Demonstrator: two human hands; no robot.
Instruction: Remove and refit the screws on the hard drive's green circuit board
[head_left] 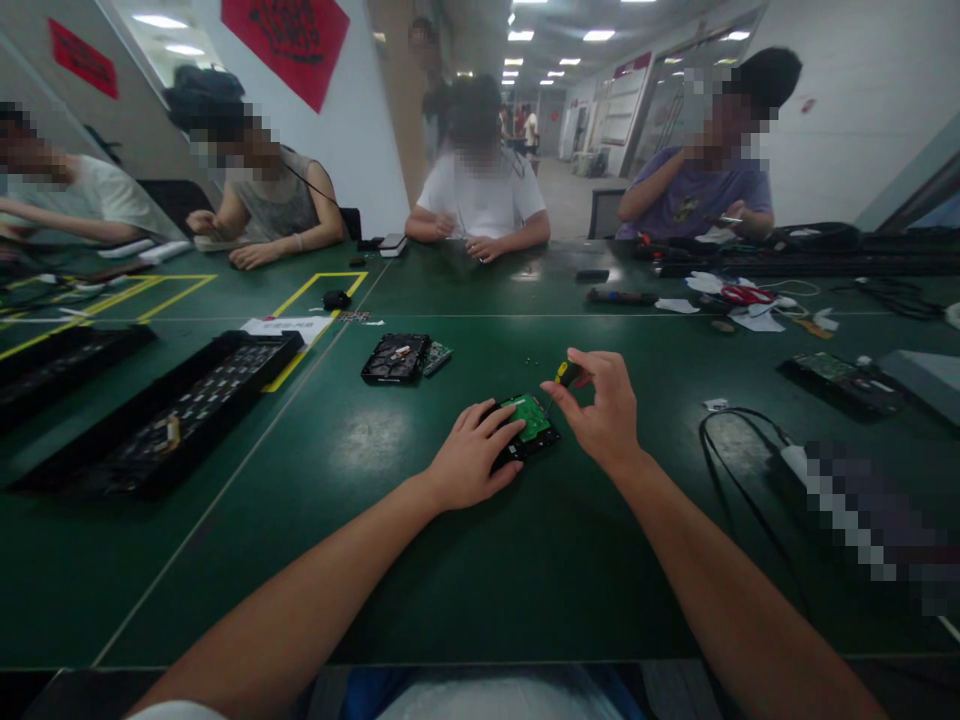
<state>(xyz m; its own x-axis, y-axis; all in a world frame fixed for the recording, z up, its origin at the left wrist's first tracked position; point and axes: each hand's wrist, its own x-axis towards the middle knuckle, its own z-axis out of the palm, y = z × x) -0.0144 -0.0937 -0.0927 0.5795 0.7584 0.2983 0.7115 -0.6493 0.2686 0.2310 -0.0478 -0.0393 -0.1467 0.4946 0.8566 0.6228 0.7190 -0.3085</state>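
A black hard drive with a green circuit board (534,422) on its upper face lies on the table in front of me. My left hand (478,455) rests on its left side, fingers spread over the board and casing. In my right hand (602,408) is a screwdriver (568,373) with a yellow and black handle, pinched between thumb and fingers. Its thin shaft slants down to the board's right edge; whether the tip sits in a screw is too small to tell. A few tiny screws (531,361) lie just beyond the drive.
Left of the drive sit another hard drive (393,360) and a loose circuit board (437,357). Long black trays (172,430) stand farther left. On the right are a drive with a green board (840,383), a lanyard (705,440) and papers (756,318). Several people sit across the table (420,590).
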